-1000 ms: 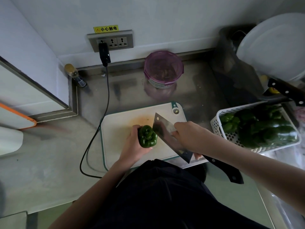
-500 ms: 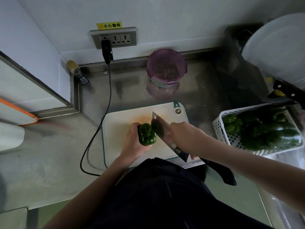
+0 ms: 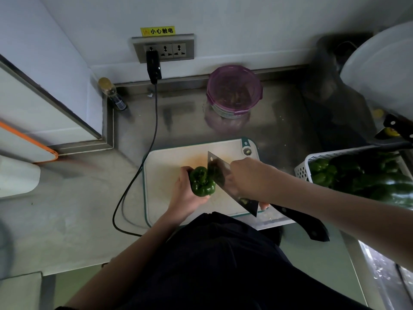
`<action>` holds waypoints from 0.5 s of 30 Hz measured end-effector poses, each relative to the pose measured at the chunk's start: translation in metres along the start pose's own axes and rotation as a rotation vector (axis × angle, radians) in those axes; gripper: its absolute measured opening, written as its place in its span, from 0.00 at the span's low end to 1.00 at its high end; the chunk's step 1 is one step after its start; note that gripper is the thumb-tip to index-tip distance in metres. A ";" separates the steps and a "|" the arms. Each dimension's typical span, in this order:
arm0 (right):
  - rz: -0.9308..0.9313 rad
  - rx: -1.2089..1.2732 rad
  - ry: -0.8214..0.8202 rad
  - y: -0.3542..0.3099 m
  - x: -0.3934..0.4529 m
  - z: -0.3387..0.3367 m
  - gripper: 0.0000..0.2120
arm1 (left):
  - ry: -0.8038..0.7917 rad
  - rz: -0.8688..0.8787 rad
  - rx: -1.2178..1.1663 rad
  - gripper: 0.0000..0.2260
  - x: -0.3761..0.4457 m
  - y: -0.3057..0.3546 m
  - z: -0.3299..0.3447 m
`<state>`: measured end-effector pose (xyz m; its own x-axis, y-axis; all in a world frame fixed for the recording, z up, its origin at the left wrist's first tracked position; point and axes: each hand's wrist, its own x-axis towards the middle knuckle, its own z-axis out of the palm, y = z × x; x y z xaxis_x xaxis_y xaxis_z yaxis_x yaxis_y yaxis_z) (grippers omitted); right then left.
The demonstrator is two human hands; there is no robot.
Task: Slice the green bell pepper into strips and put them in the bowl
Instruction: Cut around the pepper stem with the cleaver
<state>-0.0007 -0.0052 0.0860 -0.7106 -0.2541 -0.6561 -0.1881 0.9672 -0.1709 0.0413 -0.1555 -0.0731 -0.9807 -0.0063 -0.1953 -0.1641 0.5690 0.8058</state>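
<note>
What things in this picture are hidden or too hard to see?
All in the head view:
- Cleaver: the right hand covers its middle, so the grip is hidden.
- Green bell pepper: the blade hides its right side; how deep the cut goes is unclear.
- Left hand: fingers hidden behind the pepper.
- Purple-lidded bowl: contents blurred by the tinted lid.
- White basket: cut off by the right edge.

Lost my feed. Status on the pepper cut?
Left hand holds pepper on board. Right hand grips cleaver, blade against pepper. Nothing in the way.
</note>
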 end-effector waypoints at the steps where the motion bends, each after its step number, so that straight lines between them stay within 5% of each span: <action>1: -0.009 -0.022 -0.022 -0.001 -0.003 -0.002 0.13 | -0.001 -0.001 0.010 0.31 0.000 -0.001 0.001; 5: -0.001 -0.043 -0.121 -0.005 -0.015 -0.007 0.13 | -0.007 -0.004 0.012 0.31 0.001 -0.002 0.006; 15: -0.019 -0.043 0.017 0.000 0.003 0.007 0.06 | 0.024 0.026 0.019 0.32 0.000 -0.004 0.008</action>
<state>0.0017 -0.0057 0.0793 -0.7179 -0.2731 -0.6404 -0.2305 0.9612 -0.1516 0.0428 -0.1512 -0.0807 -0.9869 -0.0110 -0.1610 -0.1370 0.5847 0.7996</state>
